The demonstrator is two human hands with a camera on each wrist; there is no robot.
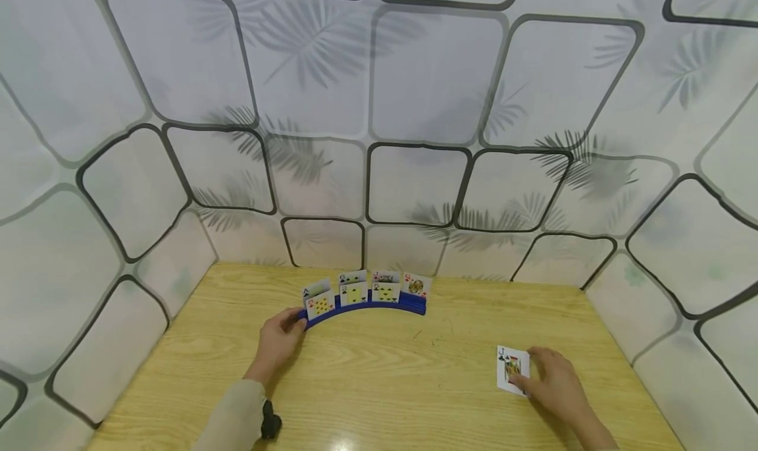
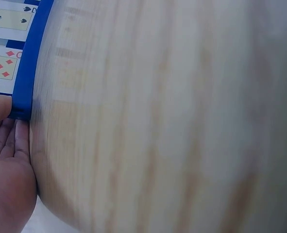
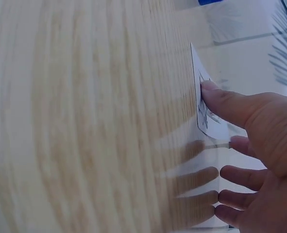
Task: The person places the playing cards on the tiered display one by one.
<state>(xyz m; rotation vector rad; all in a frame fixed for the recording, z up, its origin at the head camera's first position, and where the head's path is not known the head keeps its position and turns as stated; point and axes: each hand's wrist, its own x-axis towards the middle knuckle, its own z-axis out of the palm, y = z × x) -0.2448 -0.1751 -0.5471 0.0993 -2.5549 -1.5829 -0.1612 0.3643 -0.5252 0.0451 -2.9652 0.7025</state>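
Observation:
A curved blue card holder (image 1: 412, 303) stands on the table, bearing several playing cards in two rows. At its left end my left hand (image 1: 280, 338) grips the blue rim, thumb and fingers on either side; the left wrist view shows this hand (image 2: 9, 179) against the holder's end (image 2: 23, 104). A diamond card (image 1: 320, 305) is the front card nearest that hand. Far to the right, my right hand (image 1: 556, 382) pinches a jack of clubs (image 1: 508, 361) by its right side. In the right wrist view the thumb presses the card (image 3: 201, 104), whose far side is hidden.
The wooden table (image 1: 379, 385) reaches back to a patterned fabric wall (image 1: 423, 187), which also encloses both sides. A queen card (image 1: 417, 284) stands alone at the holder's right end. A black strap piece (image 1: 270, 420) sits at the left wrist.

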